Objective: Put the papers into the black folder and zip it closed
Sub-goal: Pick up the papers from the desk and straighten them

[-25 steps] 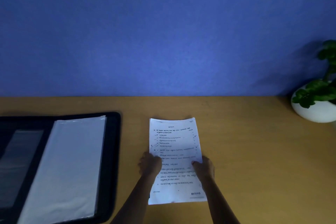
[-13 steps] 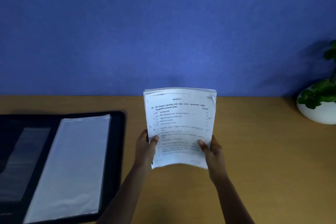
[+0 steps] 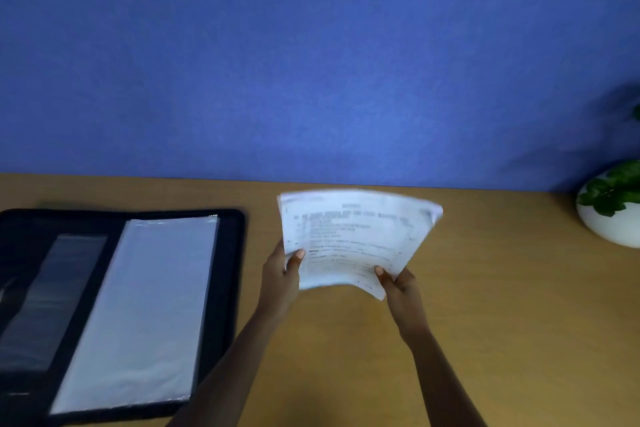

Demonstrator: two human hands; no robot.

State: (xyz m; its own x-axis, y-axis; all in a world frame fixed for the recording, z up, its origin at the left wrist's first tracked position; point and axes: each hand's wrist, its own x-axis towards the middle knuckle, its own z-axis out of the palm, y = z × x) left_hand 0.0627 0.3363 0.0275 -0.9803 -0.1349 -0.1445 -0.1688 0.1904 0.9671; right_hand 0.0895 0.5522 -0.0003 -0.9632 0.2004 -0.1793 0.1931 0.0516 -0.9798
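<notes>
A stack of white printed papers (image 3: pixel 353 236) is held up off the wooden table, tilted clockwise and blurred by motion. My left hand (image 3: pixel 282 272) grips its lower left edge, thumb on the front. My right hand (image 3: pixel 398 284) grips its lower right corner. The black folder (image 3: pixel 228 288) lies open and flat at the left of the table, with a clear plastic sleeve (image 3: pixel 145 308) over a white sheet on its right half and a darker pocket on its left half. Its zipper is not distinguishable.
The wooden table (image 3: pixel 502 305) runs up to a blue wall at the back. A white round pot with a green plant (image 3: pixel 613 215) stands at the far right edge of the table.
Both hands lifted the papers from flat on the table to upright, and the stack has now tilted clockwise and dropped a little. The folder has not moved.
</notes>
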